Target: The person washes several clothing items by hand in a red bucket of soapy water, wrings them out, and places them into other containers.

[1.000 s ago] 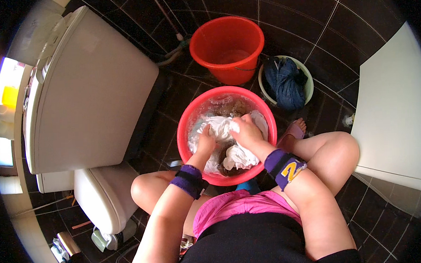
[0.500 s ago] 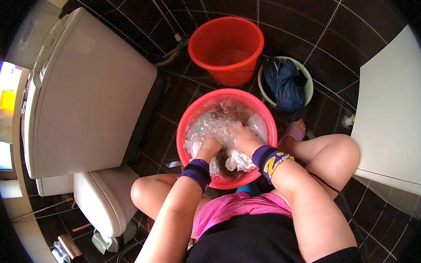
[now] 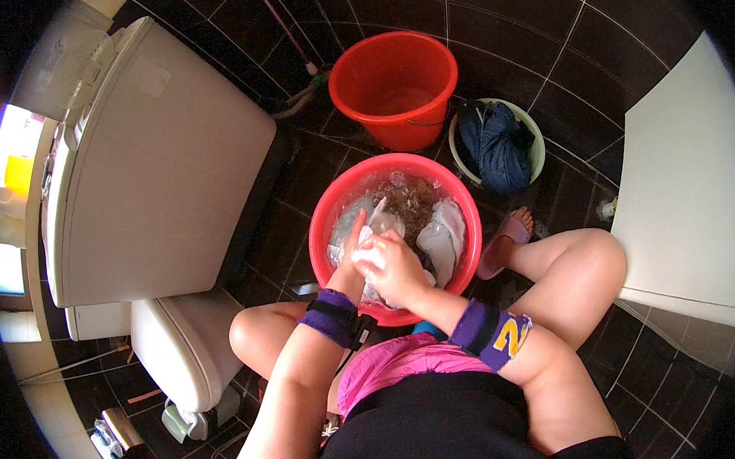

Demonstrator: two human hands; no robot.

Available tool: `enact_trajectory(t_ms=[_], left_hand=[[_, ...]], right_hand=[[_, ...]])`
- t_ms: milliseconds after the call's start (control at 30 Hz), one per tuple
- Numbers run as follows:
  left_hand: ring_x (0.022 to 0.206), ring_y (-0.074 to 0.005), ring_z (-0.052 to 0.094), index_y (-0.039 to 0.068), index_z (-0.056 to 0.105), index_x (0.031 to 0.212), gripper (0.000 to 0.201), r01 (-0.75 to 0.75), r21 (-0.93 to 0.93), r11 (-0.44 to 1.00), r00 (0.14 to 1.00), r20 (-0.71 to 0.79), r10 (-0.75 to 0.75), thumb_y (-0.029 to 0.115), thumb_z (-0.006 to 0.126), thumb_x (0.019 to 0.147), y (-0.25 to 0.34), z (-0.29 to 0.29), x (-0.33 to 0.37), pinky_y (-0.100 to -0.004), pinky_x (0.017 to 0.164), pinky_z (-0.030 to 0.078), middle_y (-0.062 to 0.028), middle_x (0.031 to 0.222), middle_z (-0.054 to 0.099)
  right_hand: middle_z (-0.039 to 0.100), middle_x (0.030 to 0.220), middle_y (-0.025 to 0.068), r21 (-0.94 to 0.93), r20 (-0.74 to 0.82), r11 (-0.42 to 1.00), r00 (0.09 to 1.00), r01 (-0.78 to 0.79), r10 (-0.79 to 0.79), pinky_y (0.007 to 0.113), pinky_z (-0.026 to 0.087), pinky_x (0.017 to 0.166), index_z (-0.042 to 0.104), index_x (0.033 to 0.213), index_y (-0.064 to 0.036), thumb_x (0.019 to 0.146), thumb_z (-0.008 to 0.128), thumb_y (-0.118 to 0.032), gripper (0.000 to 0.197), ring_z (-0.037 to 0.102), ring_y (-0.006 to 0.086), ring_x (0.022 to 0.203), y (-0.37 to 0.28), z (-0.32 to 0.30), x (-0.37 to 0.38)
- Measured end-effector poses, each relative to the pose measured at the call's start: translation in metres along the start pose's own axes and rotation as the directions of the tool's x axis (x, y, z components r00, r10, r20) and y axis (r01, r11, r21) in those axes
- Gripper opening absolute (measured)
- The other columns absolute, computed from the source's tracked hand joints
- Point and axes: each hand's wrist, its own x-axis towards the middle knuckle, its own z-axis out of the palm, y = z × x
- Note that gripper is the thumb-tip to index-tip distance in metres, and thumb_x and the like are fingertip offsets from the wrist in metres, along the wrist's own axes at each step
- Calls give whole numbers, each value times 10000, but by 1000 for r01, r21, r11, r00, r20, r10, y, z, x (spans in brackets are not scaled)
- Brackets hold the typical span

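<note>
A pink-red basin (image 3: 324, 207) in front of me holds water and soaked white cloths (image 3: 443, 241). My two hands have come together above its near left part. My left hand (image 3: 353, 245) is turned on its side, with its fingers pointing up and pressed against a wet white cloth (image 3: 381, 220). Across it lies my right hand (image 3: 392, 265), fingers curled over the same white bunch against the left palm. How much of the cloth lies between the palms is hidden. Purple bands sit on both wrists.
Behind the basin stands a red bucket (image 3: 395, 113). To its right, a pale green basin (image 3: 538, 152) holds dark blue clothing (image 3: 495, 150). A white toilet (image 3: 176, 353) and a large white appliance (image 3: 160, 165) are at left, a white cabinet (image 3: 686, 191) at right.
Both hands have risen out of the splashing water and met at the basin's left. My right hand has moved left across my left. The water is calmer, and a white cloth shows at right.
</note>
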Motion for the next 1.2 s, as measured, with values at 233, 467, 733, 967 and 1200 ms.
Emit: enact_trajectory(t_ms=[233,467,733,967,1200], left_hand=[[775,-255,628,63,592,978,471,-330,543,773,713,-393,580,493,404,934,-19,11,10,-391,710,516,-122,861,647],[843,-264,612,8,526,1077,412,-282,432,857,734,-478,483,353,329,968,-42,54,1,-426,783,500,-118,979,610],[848,-212,580,-28,527,1073,419,-57,950,308,601,-213,770,355,517,901,-7,38,-19,-332,776,468,-130,834,586],[1353,-513,36,-39,131,1431,1137,543,433,-720,819,-84,567,618,654,663,-36,49,-19,-605,1072,92,-311,1463,118],[1332,-480,165,-57,179,1404,1122,430,473,-769,903,-229,364,588,679,635,-26,11,3,-569,1070,146,-289,1440,211]], right_hand=[[611,891,105,-95,-171,993,982,67,-82,423,506,669,636,890,-128,758,652,-346,255,617,338,762,18,3,-1],[652,868,166,-156,-257,976,960,-153,109,452,488,686,645,926,-118,815,611,-342,252,623,372,808,53,-17,30],[639,937,136,-249,-92,962,992,-111,91,426,488,728,645,910,-115,751,673,-348,283,620,332,858,70,-59,46],[275,1345,189,-706,240,701,895,-106,377,541,423,888,146,1448,-246,742,622,-74,868,433,393,1153,68,-28,18],[304,1310,189,-712,314,702,893,-3,322,525,459,860,239,1428,-246,822,525,-83,690,435,393,1124,116,-5,21]])
